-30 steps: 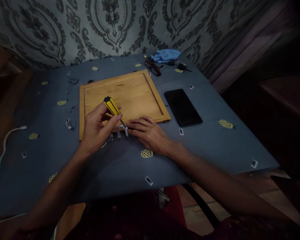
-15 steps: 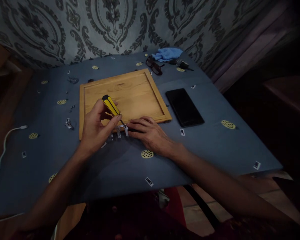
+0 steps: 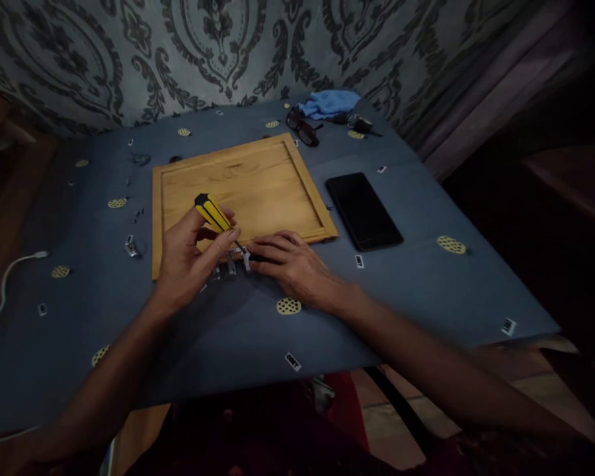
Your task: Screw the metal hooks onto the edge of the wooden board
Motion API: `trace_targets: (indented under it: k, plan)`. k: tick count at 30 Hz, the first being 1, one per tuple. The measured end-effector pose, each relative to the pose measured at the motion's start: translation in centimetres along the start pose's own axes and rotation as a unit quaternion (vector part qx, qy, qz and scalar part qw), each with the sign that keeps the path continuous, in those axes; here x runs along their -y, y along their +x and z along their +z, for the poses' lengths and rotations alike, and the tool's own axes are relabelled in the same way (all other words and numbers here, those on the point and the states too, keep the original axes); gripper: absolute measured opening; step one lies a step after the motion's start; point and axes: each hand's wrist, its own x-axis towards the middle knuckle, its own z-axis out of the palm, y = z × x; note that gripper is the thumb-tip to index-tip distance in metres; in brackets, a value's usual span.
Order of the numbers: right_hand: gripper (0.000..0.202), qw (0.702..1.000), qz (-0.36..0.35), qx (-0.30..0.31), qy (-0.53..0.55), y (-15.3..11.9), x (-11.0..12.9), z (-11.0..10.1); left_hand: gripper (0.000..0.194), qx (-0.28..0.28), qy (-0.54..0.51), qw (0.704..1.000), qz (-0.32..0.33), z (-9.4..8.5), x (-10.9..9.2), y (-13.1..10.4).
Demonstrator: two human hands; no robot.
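Observation:
My left hand (image 3: pixel 183 261) is closed around the yellow and black handle of a screwdriver (image 3: pixel 213 213), held at a slant. Its dark shaft points down and right to a small shiny metal fitting with hook-like prongs (image 3: pixel 232 264) at the near edge of a framed wooden panel (image 3: pixel 218 173). Whether the tip sits in a screw I cannot tell. My right hand (image 3: pixel 297 270) lies over the panel's near edge with fingers stretched out, its fingertips beside the fitting and the screwdriver's tip. Part of the fitting is hidden by my hands.
A black phone (image 3: pixel 364 211) lies right of the panel. Sunglasses (image 3: pixel 303 127), a blue cloth (image 3: pixel 330 104) and keys (image 3: pixel 359 124) are at the back. Left of the panel are a metal piece (image 3: pixel 131 247), small screws (image 3: pixel 137 214) and a white cable (image 3: pixel 4 284).
The whole view has shifted slightly, with things appearing a little further left. The screwdriver stays in my left hand at the fitting, and my right hand keeps its place on the panel's edge.

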Motion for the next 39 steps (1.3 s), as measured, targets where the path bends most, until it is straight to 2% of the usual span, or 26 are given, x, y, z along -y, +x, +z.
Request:
trace_targets:
  k: [3,12,18,23,26,29,35,39]
  plan:
    - [0.04,1.0,0.0,-0.005,0.006,0.0,0.0,0.0,0.022,-0.004,0.014,1.0,0.004,-0.1,0.1,0.1]
    - [0.037,1.0,-0.002,-0.006,-0.018,0.0,0.0,0.0,0.033,-0.029,0.014,0.999,0.01,-0.2,-0.1,0.4]
    - [0.036,1.0,-0.005,-0.016,-0.012,-0.2,0.0,0.2,0.029,-0.015,0.055,0.998,0.017,-0.3,-0.1,0.0]
    - [0.034,0.999,0.006,-0.017,-0.027,-0.2,0.1,0.2,0.027,0.021,0.095,0.994,0.049,-0.8,-0.2,-0.3]
    - [0.032,0.999,-0.006,-0.025,-0.027,-0.1,0.2,0.1,0.024,0.02,0.062,0.997,0.048,-0.7,-0.1,0.0]
    - [0.034,0.999,-0.018,-0.024,-0.029,0.0,0.0,0.2,0.014,0.005,-0.058,0.998,-0.02,-0.1,0.7,0.6]
    - [0.039,0.998,-0.026,-0.012,-0.056,-0.1,-0.3,0.8,0.04,0.004,-0.121,0.992,-0.017,0.0,3.3,2.0]
    - [0.041,0.999,-0.008,0.005,-0.042,0.1,-0.2,0.7,0.043,0.011,-0.161,0.987,-0.029,-0.3,3.7,2.4]
